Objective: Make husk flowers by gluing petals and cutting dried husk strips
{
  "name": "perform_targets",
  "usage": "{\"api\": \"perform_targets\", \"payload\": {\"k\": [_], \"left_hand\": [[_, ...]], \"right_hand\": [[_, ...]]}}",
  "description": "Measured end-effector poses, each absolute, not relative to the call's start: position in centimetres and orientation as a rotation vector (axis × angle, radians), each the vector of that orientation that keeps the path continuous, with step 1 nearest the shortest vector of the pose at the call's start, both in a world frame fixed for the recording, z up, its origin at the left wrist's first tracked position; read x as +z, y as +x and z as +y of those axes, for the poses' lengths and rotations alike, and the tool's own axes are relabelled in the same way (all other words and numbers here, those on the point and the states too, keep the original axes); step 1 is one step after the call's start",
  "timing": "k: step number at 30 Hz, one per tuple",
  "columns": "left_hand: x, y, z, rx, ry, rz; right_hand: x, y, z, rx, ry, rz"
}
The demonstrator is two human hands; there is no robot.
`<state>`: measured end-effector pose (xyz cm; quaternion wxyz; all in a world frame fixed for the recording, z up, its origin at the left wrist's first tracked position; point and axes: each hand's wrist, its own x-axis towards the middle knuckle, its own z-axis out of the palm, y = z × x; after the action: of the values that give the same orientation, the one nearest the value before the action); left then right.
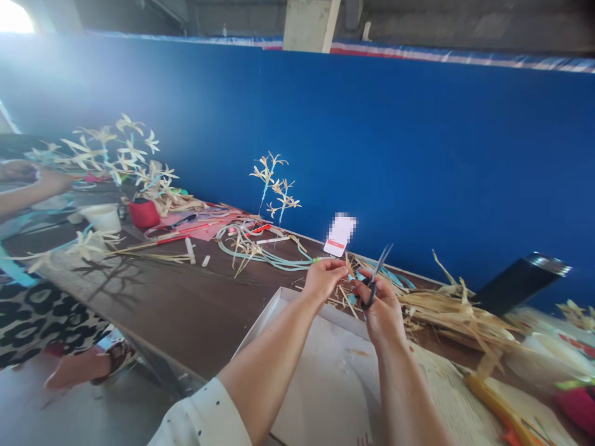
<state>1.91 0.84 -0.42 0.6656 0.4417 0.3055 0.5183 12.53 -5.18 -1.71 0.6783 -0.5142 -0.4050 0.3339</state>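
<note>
My left hand (325, 277) is closed in a pinch on a small tan strip of dried husk (349, 267) above the far edge of a shallow white box lid (274, 303). Just to its right, my right hand (387, 310) grips a pair of scissors (382, 263). Their dark handles sit around its fingers, and the blades point up and away from me. Its fingertips come close to the strip, but I cannot tell whether they touch it. Pale husk scraps and bits of blue tape lie beneath both hands.
Behind the hands stand a phone (339, 234) and flower stems (279, 198). Pale blue tubing (227, 248) loops leftward. Dried husks (446, 306), a dark cylinder (515, 282) and a yellow-handled tool (497, 402) lie right. Another person's arm (32, 192) reaches in from the left.
</note>
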Motion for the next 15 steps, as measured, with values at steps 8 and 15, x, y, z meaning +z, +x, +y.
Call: {"api": "perform_targets", "payload": {"k": [8, 15], "left_hand": [[0.6, 0.9, 0.8, 1.314, 0.978, 0.728], [0.7, 0.8, 1.2, 1.355, 0.89, 0.714]], "right_hand": [[-1.2, 12.2, -6.0, 1.071, -1.224, -1.05], [-0.8, 11.8, -6.4, 1.094, -1.263, -1.183]]}}
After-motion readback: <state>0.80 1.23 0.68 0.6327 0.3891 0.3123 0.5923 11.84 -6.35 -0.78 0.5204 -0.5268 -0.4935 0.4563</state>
